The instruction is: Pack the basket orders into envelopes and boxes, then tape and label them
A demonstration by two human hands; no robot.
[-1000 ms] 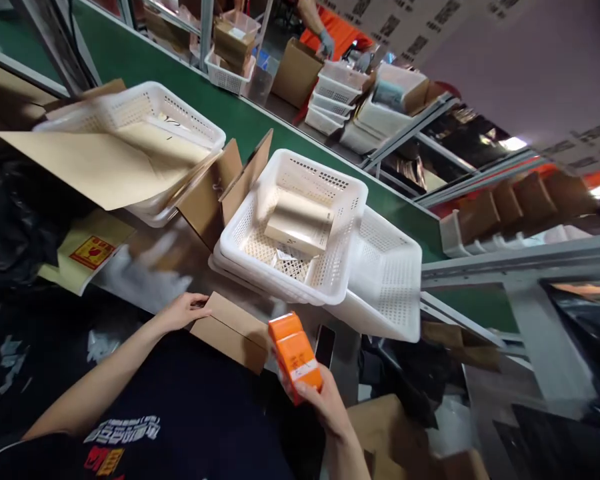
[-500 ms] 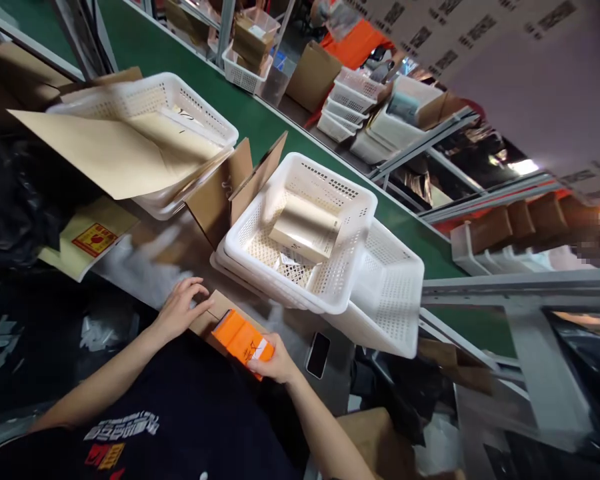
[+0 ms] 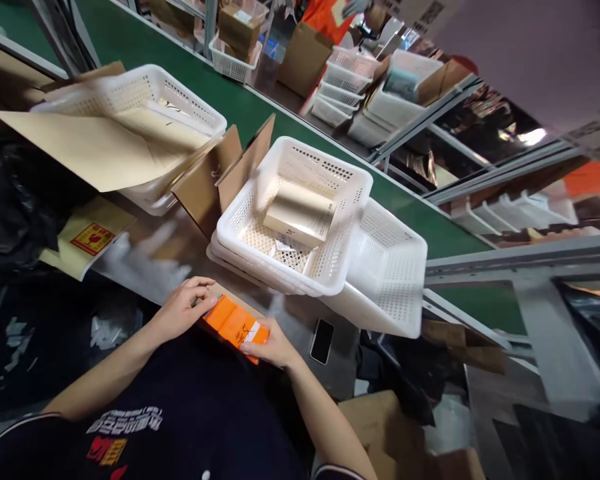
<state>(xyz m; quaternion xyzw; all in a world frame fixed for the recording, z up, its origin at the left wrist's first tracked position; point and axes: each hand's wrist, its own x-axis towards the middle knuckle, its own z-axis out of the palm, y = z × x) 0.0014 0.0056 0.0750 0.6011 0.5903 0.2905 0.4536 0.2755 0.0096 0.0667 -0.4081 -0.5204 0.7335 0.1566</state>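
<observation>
A small orange box [image 3: 234, 321] with a white label strip and black characters lies in front of my body, tilted down to the right. My right hand [image 3: 274, 343] grips its right end, thumb across the top face. At the opposite end, my left hand [image 3: 186, 308] has curled fingers, its thumb against the box's left edge; its fingertips reach over a brown cardboard piece [image 3: 236, 295] just behind. Beyond them, a white perforated basket [image 3: 300, 275], stacked on others, contains a cream box [image 3: 300, 212] and a printed slip.
A phone [image 3: 322, 341] lies right of my right hand. Another white basket [image 3: 387, 263] tilts beside the stack. To the left, a basket [image 3: 193, 100] holds cream sheets. A green conveyor belt [image 3: 250, 110] runs behind, with a gloved co-worker's hand [image 3: 355, 7] farther off.
My left hand has moved right onto the orange box's left end. My right hand still grips the box, which sits slightly farther left and higher in view. The camera has shifted a little.
</observation>
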